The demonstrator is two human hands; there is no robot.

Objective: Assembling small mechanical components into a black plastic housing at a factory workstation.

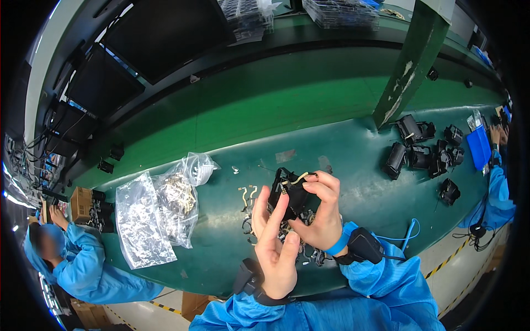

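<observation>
A black plastic housing (297,199) is held above the table in front of me. My right hand (323,218) grips it, thumb at its lower edge and fingers bent around its right side. A thin yellowish flex cable (298,179) runs across the top of the housing, one end at my right fingertips. My left hand (276,254) is at the housing's left side, its fingers stretched out and its thumb apart. The left index fingertip touches a small dark connector at the cable's other end. Beneath my hands lies a pile of small cable parts (314,257), partly hidden.
Clear plastic bags (144,220) of small parts lie to the left. Several black housings (419,157) stand at the right, beside a blue bin (477,148). A green post (411,69) rises behind the table. Co-workers sit at both ends; a blue-sleeved one (83,265) is at left.
</observation>
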